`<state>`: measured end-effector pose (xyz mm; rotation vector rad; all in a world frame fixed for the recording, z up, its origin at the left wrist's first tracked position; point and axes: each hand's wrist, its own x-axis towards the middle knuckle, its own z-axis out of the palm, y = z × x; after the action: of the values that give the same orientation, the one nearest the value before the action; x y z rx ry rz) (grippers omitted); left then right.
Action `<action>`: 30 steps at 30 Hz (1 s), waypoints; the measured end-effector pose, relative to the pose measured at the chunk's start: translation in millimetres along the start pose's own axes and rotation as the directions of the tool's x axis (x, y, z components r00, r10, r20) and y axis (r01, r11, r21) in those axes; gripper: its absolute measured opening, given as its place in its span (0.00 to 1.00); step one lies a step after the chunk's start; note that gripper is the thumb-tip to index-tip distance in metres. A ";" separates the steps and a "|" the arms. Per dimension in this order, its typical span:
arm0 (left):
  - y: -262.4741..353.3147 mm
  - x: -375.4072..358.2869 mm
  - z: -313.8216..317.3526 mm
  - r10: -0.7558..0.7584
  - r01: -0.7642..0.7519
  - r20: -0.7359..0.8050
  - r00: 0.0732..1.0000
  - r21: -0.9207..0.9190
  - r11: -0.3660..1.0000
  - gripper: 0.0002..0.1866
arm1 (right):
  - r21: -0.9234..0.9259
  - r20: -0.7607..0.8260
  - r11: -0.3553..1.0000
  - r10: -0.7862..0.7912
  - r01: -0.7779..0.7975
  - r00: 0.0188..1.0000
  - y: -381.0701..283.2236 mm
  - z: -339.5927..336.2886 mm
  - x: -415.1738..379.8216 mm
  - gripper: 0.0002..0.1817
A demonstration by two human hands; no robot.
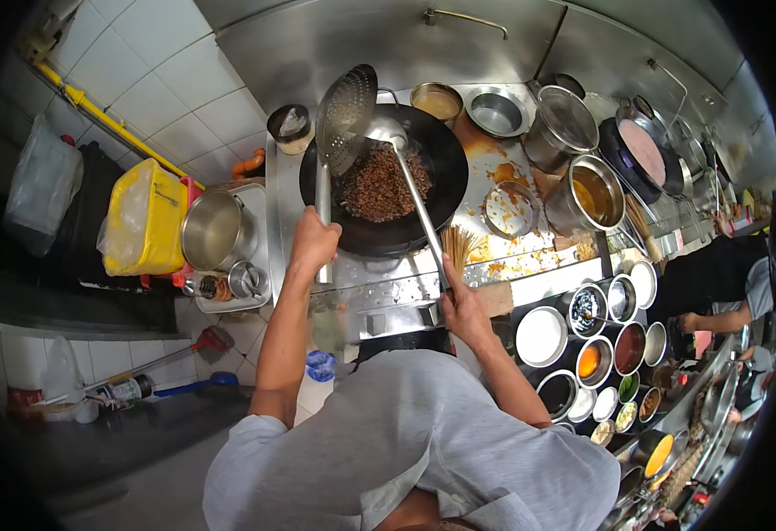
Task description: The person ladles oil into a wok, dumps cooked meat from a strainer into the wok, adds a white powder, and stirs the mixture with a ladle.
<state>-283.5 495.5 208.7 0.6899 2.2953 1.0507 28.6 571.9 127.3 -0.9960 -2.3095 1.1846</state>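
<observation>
My left hand (pixel 315 239) is wrapped round the handle of a large perforated skimmer (pixel 349 111), whose bowl is raised and tilted over the left side of a black wok (pixel 450 168). Dark brown crumbly food, like minced meat (pixel 384 190), lies heaped in the wok. Closed on a long metal handle, my right hand (pixel 466 310) holds a ladle (pixel 386 133). The ladle's bowl is at the top of the heap, beside the skimmer's lower edge and overlapping it in this view. A bamboo brush (pixel 460 246) lies just right of the wok.
Metal pots (pixel 597 190) and a stained strainer (pixel 511 210) stand right of the wok. Several seasoning containers (pixel 541 336) fill the counter by my right elbow. Left are a steel pot (pixel 215 230) and a yellow bin (pixel 145 217). Another person's hand (pixel 691 322) shows far right.
</observation>
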 end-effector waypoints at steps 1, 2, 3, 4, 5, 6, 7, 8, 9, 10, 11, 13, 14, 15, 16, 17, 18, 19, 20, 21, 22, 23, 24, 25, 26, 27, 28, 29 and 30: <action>0.9 -2.5 1.9 -0.001 0.001 0.008 1.000 -0.003 1.000 0.17 | -0.028 -0.082 0.992 -0.126 0.124 0.989 5.1 4.0 -3.1 0.45; 0.5 -5.4 4.0 0.008 -0.008 0.012 1.000 0.013 1.000 0.16 | 0.037 -0.007 0.993 -0.109 0.109 0.994 12.8 2.3 -1.2 0.45; 0.2 -6.8 5.8 0.020 -0.021 0.017 1.000 0.030 0.999 0.15 | 0.032 -0.010 0.994 -0.103 0.103 0.995 10.6 -1.8 -1.4 0.45; -1.3 -6.7 6.2 0.026 -0.026 0.026 0.999 0.029 0.999 0.15 | 0.035 0.038 0.999 -0.026 0.024 0.999 5.3 -6.5 -1.9 0.45; -4.2 -5.7 5.0 0.017 -0.018 0.043 0.999 0.013 1.000 0.15 | 0.039 0.082 0.998 0.055 -0.059 0.995 0.8 -8.6 -4.2 0.46; -4.9 -4.7 5.6 0.012 -0.012 0.063 0.998 -0.001 1.000 0.14 | 0.004 0.084 0.996 0.090 -0.090 0.992 -1.0 -8.6 -8.3 0.46; -3.8 -5.2 9.8 0.024 -0.024 0.080 0.997 -0.002 1.000 0.14 | 0.000 0.067 0.995 0.101 -0.101 0.993 -0.3 -7.8 -9.4 0.46; -4.7 -8.8 14.9 0.001 0.004 0.083 0.997 -0.057 0.998 0.13 | -0.022 0.010 1.000 -0.001 0.001 1.000 1.8 -6.0 -12.0 0.46; -5.9 -11.6 18.9 -0.027 0.036 0.086 0.996 -0.112 0.993 0.12 | -0.050 -0.040 0.993 -0.105 0.103 0.994 1.8 -6.9 -15.7 0.45; -11.0 -8.7 23.2 -0.007 0.020 0.106 0.994 -0.124 0.992 0.10 | 0.025 0.028 0.999 -0.038 0.037 0.999 2.0 -12.6 -16.8 0.44; -12.3 -9.2 27.0 -0.004 0.018 0.113 0.994 -0.122 0.992 0.10 | 0.025 0.022 0.999 -0.032 0.032 0.999 -1.2 -17.8 -21.6 0.44; -9.3 -11.5 33.0 -0.002 0.053 0.191 0.982 -0.264 0.963 0.08 | 0.141 0.069 0.963 0.219 -0.227 0.973 -14.4 -30.7 -25.1 0.42; -6.5 -15.0 38.3 -0.002 0.088 0.248 0.969 -0.336 0.938 0.08 | 0.136 0.002 0.975 0.178 -0.177 0.984 -6.6 -28.5 -34.1 0.39; -2.1 -20.2 46.6 0.001 0.129 0.305 0.952 -0.406 0.905 0.07 | 0.134 -0.005 0.975 0.181 -0.179 0.983 0.7 -29.3 -43.5 0.39; -1.7 -22.9 58.3 0.017 0.150 0.365 0.931 -0.423 0.894 0.11 | 0.243 -0.044 0.950 0.213 -0.196 0.976 4.5 -32.2 -53.0 0.38; 1.2 -26.3 71.1 0.061 0.142 0.418 0.906 -0.437 0.888 0.10 | 0.362 -0.038 0.898 0.282 -0.249 0.959 5.2 -37.4 -62.2 0.37; 3.6 -29.3 86.5 0.070 0.176 0.471 0.879 -0.457 0.872 0.09 | 0.477 -0.032 0.829 0.349 -0.293 0.936 3.0 -43.7 -70.7 0.36; 5.6 -31.4 103.6 0.082 0.209 0.521 0.849 -0.474 0.856 0.08 | 0.473 -0.034 0.830 0.351 -0.294 0.936 1.1 -47.7 -75.9 0.36; 9.8 -33.7 121.6 0.085 0.226 0.561 0.823 -0.462 0.857 0.06 | 0.586 -0.077 0.770 0.363 -0.252 0.929 0.6 -50.9 -80.0 0.36; 16.1 -37.2 138.9 0.089 0.242 0.599 0.796 -0.450 0.860 0.04 | 0.687 -0.119 0.699 0.378 -0.199 0.918 -0.3 -54.9 -83.4 0.36; 24.6 -42.6 154.5 0.110 0.283 0.653 0.749 -0.465 0.839 0.06 | 0.731 -0.111 0.652 0.405 -0.201 0.908 -2.8 -61.8 -87.1 0.37; 33.1 -48.5 170.2 0.132 0.324 0.704 0.698 -0.475 0.818 0.08 | 0.729 -0.117 0.655 0.406 -0.199 0.906 -3.0 -69.1 -90.2 0.37; 33.1 -48.8 192.1 0.108 0.365 0.744 0.659 -0.442 0.819 0.08 | 0.775 -0.108 0.600 0.439 -0.201 0.892 -2.4 -76.0 -93.5 0.37; 25.4 -44.4 217.9 0.080 0.405 0.780 0.621 -0.407 0.819 0.08 | 0.817 -0.093 0.540 0.469 -0.201 0.878 -2.3 -81.2 -95.5 0.37; 14.0 -36.7 247.7 0.078 0.404 0.777 0.625 -0.407 0.819 0.08 | 0.858 -0.093 0.480 0.497 -0.184 0.863 -2.8 -84.3 -95.7 0.36; -0.8 -27.9 279.7 0.099 0.456 0.817 0.568 -0.413 0.788 0.08 | 0.858 -0.085 0.477 0.495 -0.189 0.865 -1.2 -88.1 -96.6 0.36; -10.3 -23.6 302.7 0.125 0.510 0.851 0.510 -0.415 0.753 0.08 | 0.887 -0.067 0.427 0.494 -0.175 0.867 1.6 -93.1 -98.0 0.35; -12.2 -22.8 317.2 0.124 0.511 0.849 0.514 -0.419 0.750 0.08 | 0.912 -0.053 0.378 0.492 -0.158 0.869 3.3 -97.5 -97.7 0.34; -9.1 -23.5 327.2 0.087 0.564 0.869 0.487 -0.389 0.728 0.08 | 0.922 -0.039 0.351 0.500 -0.162 0.865 3.5 -100.4 -97.7 0.33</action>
<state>-59.9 647.2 22.4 0.3817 0.9905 0.9387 156.4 558.4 183.3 -1.0826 -0.8573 1.9262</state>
